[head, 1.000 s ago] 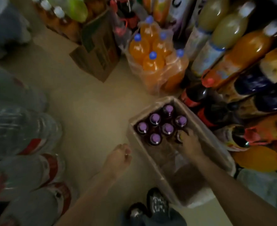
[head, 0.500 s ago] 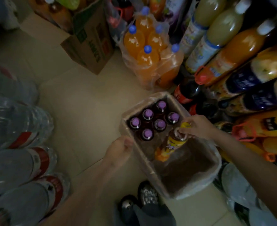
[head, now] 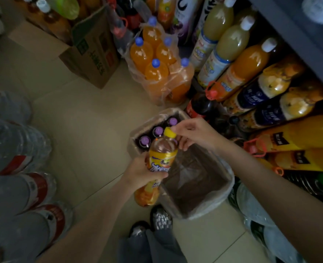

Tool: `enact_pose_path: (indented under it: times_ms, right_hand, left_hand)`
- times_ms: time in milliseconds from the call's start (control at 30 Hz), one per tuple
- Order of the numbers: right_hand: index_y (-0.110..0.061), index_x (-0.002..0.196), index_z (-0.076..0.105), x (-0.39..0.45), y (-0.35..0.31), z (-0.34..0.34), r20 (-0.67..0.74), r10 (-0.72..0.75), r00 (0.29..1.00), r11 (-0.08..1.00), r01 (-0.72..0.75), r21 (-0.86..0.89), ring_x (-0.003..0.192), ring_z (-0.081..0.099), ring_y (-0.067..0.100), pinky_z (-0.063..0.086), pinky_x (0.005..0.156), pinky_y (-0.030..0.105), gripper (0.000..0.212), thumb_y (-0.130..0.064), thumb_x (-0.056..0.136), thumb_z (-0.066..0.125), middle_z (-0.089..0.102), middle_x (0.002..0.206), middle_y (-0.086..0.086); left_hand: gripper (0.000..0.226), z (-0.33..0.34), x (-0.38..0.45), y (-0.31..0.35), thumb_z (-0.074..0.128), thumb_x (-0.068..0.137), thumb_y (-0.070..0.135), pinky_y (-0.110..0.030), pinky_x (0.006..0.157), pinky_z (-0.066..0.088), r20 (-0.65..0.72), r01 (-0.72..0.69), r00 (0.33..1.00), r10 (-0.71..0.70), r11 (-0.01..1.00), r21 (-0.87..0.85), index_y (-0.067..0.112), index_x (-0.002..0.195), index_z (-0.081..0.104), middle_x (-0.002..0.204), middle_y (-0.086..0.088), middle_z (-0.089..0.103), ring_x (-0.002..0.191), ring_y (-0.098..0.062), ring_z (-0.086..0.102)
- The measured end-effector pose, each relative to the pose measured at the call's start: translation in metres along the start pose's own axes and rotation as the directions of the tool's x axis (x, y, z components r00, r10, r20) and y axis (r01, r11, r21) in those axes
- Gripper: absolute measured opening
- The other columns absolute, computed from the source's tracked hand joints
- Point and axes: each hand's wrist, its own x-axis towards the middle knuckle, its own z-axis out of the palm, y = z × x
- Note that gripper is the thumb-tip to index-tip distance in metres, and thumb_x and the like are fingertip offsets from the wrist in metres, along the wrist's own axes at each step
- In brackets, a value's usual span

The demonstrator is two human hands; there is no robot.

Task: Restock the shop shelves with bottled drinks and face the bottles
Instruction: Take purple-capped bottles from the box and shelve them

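Above the tray [head: 183, 209] on the floor: one yellow-capped bottle [head: 162, 154], tilted, label orange. Left hand [head: 142, 172] grasps its body; right hand [head: 194, 134] pinches at the cap. Tray's far end holds purple-capped bottles [head: 157, 130], upright. Beyond: wrapped pack [head: 160, 69] of orange soda. Right: juice bottles [head: 251, 73] on shelf.

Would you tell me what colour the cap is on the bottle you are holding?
Yellow; the cap shows best in the head view.
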Motion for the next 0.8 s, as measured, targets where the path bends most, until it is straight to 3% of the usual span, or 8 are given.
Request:
enact_pose_path:
  times_ms: [100,233,300,400,467,633,700,800]
  right_hand:
    - [-0.003,0.089,0.058,-0.004,0.023,-0.002,-0.114,0.092,0.989,0.993,-0.1,-0.061,0.037,0.052,0.001,0.045,0.041,0.017,0.01,-0.013,0.092,0.055,0.055,0.066,0.007]
    - [-0.005,0.094,0.058,-0.038,0.006,-0.01,-0.085,0.159,0.984,0.985,-0.163,-0.048,0.05,0.056,0.007,0.048,0.05,0.017,0.008,-0.01,0.093,0.052,0.058,0.072,0.006]
    - [-0.004,0.097,0.056,-0.069,-0.033,-0.026,-0.057,0.155,0.986,0.985,-0.159,-0.067,0.057,0.054,0.011,0.046,0.054,0.018,0.009,-0.008,0.095,0.048,0.058,0.074,0.006]
    - [-0.004,0.106,0.057,-0.147,-0.115,-0.075,-0.097,0.077,0.992,0.981,-0.092,-0.168,0.065,0.056,0.013,0.048,0.061,0.022,0.026,0.006,0.091,0.039,0.059,0.078,0.005]
    - [-0.005,0.111,0.056,-0.216,-0.17,-0.118,-0.135,0.013,0.991,0.975,-0.043,-0.22,0.069,0.057,0.015,0.049,0.063,0.022,0.037,0.013,0.086,0.037,0.06,0.083,0.005]
    - [-0.011,0.121,0.05,-0.423,-0.253,-0.204,-0.256,-0.185,0.949,0.955,0.112,-0.275,0.089,0.057,0.009,0.049,0.077,0.027,0.037,0.001,0.086,0.059,0.06,0.104,0.0]
    - [-0.016,0.12,0.05,-0.502,-0.259,-0.221,-0.349,-0.268,0.898,0.943,0.17,-0.287,0.091,0.057,0.004,0.049,0.081,0.029,0.043,-0.003,0.082,0.066,0.06,0.111,0.002]
    - [-0.015,0.12,0.052,-0.607,-0.245,-0.243,-0.49,-0.334,0.805,0.929,0.192,-0.318,0.087,0.061,-0.005,0.05,0.084,0.02,0.046,0.001,0.08,0.068,0.062,0.111,0.001]
  left_hand:
    - [0.042,-0.013,-0.016,0.0,0.086,0.047,0.037,-0.024,0.076,0.05,-0.09,0.06,0.994,-0.062,0.998,-0.023,0.029,0.083,0.067,0.083,0.008,0.07,0.077,-0.004,0.065]
    - [0.028,-0.015,-0.042,0.049,0.08,0.069,0.011,-0.011,0.067,0.05,-0.002,0.024,1.0,-0.024,0.998,-0.062,0.017,0.094,0.068,0.087,0.005,0.07,0.07,0.003,0.064]
    - [0.028,-0.008,-0.059,0.106,0.079,0.07,0.012,-0.016,0.072,0.051,0.047,-0.05,0.998,0.052,0.998,-0.047,0.015,0.095,0.068,0.087,0.003,0.071,0.076,-0.005,0.064]
    - [0.023,0.005,-0.095,0.214,0.082,0.067,0.023,-0.009,0.058,0.049,0.108,-0.195,0.975,0.192,0.981,0.016,0.023,0.083,0.066,0.07,0.014,0.067,0.059,0.007,0.06]
    - [0.035,0.021,-0.129,0.295,0.086,0.06,0.029,-0.017,0.07,0.054,0.18,-0.304,0.938,0.295,0.952,0.024,0.019,0.089,0.068,0.08,0.005,0.07,0.07,-0.001,0.066]
    - [0.029,0.084,-0.244,0.48,0.084,0.065,0.022,-0.015,0.071,0.051,0.367,-0.622,0.742,0.562,0.781,0.061,0.024,0.089,0.068,0.077,0.015,0.07,0.07,0.005,0.062]
    - [0.027,0.124,-0.293,0.533,0.08,0.067,0.011,-0.013,0.069,0.05,0.439,-0.728,0.624,0.646,0.685,0.026,0.026,0.084,0.065,0.068,0.021,0.068,0.066,0.008,0.062]
    - [0.032,0.197,-0.374,0.585,0.079,0.068,0.005,-0.006,0.064,0.047,0.534,-0.828,0.434,0.725,0.555,-0.081,0.026,0.084,0.06,0.068,0.022,0.067,0.063,0.013,0.06]
